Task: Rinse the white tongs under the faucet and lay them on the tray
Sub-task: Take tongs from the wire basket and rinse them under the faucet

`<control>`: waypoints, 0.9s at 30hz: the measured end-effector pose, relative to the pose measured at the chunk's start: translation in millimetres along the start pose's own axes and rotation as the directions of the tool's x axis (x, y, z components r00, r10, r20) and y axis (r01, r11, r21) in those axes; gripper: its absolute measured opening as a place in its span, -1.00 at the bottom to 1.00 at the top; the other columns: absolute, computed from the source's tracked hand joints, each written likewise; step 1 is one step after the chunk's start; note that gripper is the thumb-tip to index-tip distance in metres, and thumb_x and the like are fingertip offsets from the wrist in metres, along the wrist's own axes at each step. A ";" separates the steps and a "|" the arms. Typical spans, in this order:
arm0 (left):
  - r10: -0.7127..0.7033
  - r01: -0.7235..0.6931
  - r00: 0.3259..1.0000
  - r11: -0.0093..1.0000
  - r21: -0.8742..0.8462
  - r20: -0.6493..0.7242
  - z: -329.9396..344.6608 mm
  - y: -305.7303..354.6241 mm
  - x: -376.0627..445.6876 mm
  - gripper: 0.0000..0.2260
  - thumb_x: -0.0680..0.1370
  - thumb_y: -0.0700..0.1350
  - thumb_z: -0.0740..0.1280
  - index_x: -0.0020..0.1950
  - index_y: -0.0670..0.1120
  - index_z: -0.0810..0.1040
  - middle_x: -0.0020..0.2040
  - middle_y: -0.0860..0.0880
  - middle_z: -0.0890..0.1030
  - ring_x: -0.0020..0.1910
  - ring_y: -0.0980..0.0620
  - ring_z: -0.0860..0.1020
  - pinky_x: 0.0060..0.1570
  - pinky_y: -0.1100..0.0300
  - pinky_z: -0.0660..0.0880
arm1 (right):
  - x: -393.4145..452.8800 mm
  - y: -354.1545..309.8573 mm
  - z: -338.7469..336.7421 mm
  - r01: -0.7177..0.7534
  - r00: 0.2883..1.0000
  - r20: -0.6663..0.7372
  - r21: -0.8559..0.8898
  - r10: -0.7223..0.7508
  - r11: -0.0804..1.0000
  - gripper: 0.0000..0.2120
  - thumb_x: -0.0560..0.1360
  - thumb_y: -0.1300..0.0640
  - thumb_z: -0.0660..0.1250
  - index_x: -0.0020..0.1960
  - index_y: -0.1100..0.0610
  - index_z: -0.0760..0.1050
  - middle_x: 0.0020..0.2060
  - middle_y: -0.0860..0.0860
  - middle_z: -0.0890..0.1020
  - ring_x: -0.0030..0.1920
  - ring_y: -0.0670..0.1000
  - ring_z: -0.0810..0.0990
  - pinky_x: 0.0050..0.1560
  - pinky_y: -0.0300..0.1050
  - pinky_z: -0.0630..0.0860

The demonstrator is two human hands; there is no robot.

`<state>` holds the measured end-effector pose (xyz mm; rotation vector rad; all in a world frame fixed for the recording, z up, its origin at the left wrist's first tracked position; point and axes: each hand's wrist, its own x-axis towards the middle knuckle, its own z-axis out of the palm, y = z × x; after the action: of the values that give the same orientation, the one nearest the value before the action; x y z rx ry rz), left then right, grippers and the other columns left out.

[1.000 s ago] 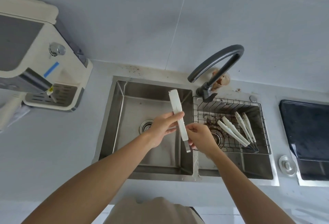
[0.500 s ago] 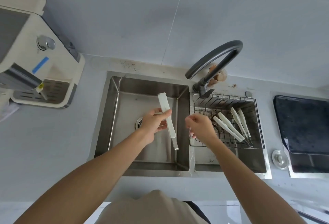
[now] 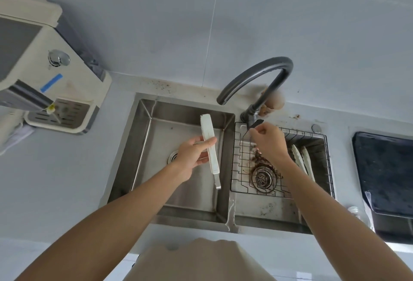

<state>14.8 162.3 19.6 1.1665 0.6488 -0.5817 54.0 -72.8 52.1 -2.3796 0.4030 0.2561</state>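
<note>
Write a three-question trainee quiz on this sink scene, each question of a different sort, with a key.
1. True or false: the left hand grips the long white plastic tongs over the left steel sink basin.
2. Multiple choice: the right hand is at
A. the black wire basket's far right corner
B. the dark lever at the base of the curved grey faucet
C. the dark tray on the right
3. Fill in: more white tongs lie in the black wire ___ over the right basin.

Key: 1 true; 2 B; 3 basket.
</note>
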 end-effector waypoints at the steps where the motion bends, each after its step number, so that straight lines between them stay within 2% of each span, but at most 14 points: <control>1: -0.005 0.005 1.000 1.000 -0.001 0.002 2.4 -0.3 0.5 -0.64 0.46 0.00 0.59 0.21 -0.04 0.66 -0.01 -0.06 0.72 -0.07 -0.03 0.68 0.05 0.09 0.64 | 1.9 0.5 -1.1 0.010 1.000 -0.029 -0.039 -0.011 0.999 -0.79 0.62 0.00 0.36 0.15 0.13 0.56 -0.08 0.00 0.69 -0.06 0.08 0.67 0.02 0.12 0.64; 4: -0.024 0.024 1.000 1.000 -0.009 0.020 9.3 -0.3 2.2 -0.61 0.48 0.05 0.57 0.23 -0.08 0.67 -0.01 -0.06 0.69 -0.03 -0.08 0.67 0.14 0.02 0.65 | 8.7 1.2 -3.8 0.127 0.988 -0.064 -0.175 -0.139 0.976 -0.76 0.65 0.12 0.31 0.30 0.11 0.42 -0.05 0.07 0.67 -0.11 0.13 0.67 -0.06 0.19 0.65; 6: -0.032 0.033 0.999 0.999 -0.025 0.028 13.8 1.1 2.1 -0.61 0.49 0.04 0.56 0.23 -0.12 0.66 -0.01 -0.09 0.67 -0.02 -0.12 0.66 0.15 -0.02 0.65 | 16.4 0.1 -5.7 0.200 0.978 -0.004 -0.287 -0.210 0.937 -0.74 0.67 0.14 0.27 0.34 0.13 0.46 0.07 0.09 0.65 -0.05 0.16 0.67 -0.02 0.21 0.66; 8: -0.037 0.038 0.999 0.999 -0.032 0.033 17.4 1.5 2.2 -0.60 0.49 0.03 0.56 0.25 -0.14 0.66 -0.01 -0.10 0.67 -0.02 -0.14 0.67 0.10 -0.01 0.66 | 26.3 0.1 -6.4 0.247 0.968 0.050 -0.378 -0.247 0.892 -0.80 0.68 0.17 0.25 0.25 0.17 0.55 0.11 0.12 0.65 -0.02 0.20 0.66 0.02 0.23 0.65; 10: -0.044 0.045 0.998 0.999 -0.027 0.034 19.6 1.3 2.1 -0.59 0.49 0.03 0.56 0.24 -0.15 0.66 -0.01 -0.10 0.68 -0.03 -0.14 0.67 0.06 0.01 0.66 | 33.5 0.4 -7.8 0.269 0.962 0.075 -0.447 -0.264 0.853 -0.86 0.67 0.24 0.23 0.10 0.19 0.58 0.02 0.15 0.67 -0.10 0.21 0.64 -0.05 0.20 0.65; 12: -0.053 0.053 0.998 0.998 -0.016 0.032 19.9 0.5 3.3 -0.62 0.49 0.03 0.55 0.22 -0.14 0.67 -0.01 -0.11 0.68 -0.02 -0.14 0.66 0.07 0.01 0.65 | 36.6 1.0 -8.7 0.288 0.956 0.097 -0.494 -0.278 0.820 -0.86 0.65 0.30 0.24 0.04 0.21 0.57 -0.05 0.17 0.67 -0.17 0.21 0.62 -0.16 0.10 0.60; 15: -0.064 0.064 0.997 0.998 -0.004 0.034 19.7 0.0 4.6 -0.63 0.49 0.03 0.55 0.19 -0.16 0.68 -0.01 -0.12 0.66 -0.02 -0.14 0.66 0.06 0.01 0.65 | 34.8 4.1 -9.4 0.323 0.943 0.112 -0.539 -0.314 0.778 -0.87 0.60 0.36 0.24 0.02 0.22 0.54 -0.12 0.18 0.65 -0.25 0.20 0.55 -0.26 0.00 0.44; 20: -0.059 0.060 0.997 0.998 -0.012 0.051 21.3 2.2 6.7 -0.69 0.52 -0.01 0.54 0.18 -0.13 0.66 0.02 -0.14 0.69 0.02 -0.16 0.68 0.06 -0.01 0.67 | 26.3 11.3 -7.8 0.354 0.931 0.152 -0.600 -0.333 0.717 -0.87 0.58 0.39 0.25 0.02 0.25 0.54 -0.16 0.18 0.65 -0.26 0.23 0.57 -0.28 -0.01 0.38; 23: -0.059 0.060 0.995 0.998 -0.012 0.078 22.7 3.8 6.0 -0.71 0.54 -0.03 0.52 0.19 -0.12 0.65 0.05 -0.16 0.69 0.06 -0.19 0.68 0.13 -0.06 0.66 | 22.4 15.0 -6.5 0.355 0.931 0.161 -0.611 -0.327 0.708 -0.87 0.58 0.38 0.24 0.01 0.25 0.55 -0.18 0.16 0.64 -0.28 0.18 0.49 -0.27 -0.01 0.39; 27: -0.054 0.056 0.994 0.998 -0.015 0.096 21.9 4.4 5.3 -0.71 0.55 -0.02 0.51 0.22 -0.10 0.64 0.13 -0.19 0.68 0.15 -0.25 0.67 0.17 -0.07 0.65 | 21.5 16.8 -5.9 0.351 0.931 0.128 -0.571 -0.342 0.742 -0.87 0.62 0.35 0.25 0.00 0.26 0.57 -0.20 0.15 0.64 -0.26 0.22 0.58 -0.28 0.02 0.48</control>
<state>25.0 142.3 24.1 1.1000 0.6046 -0.6727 68.4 -93.2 39.9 -2.9986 -0.1761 0.2483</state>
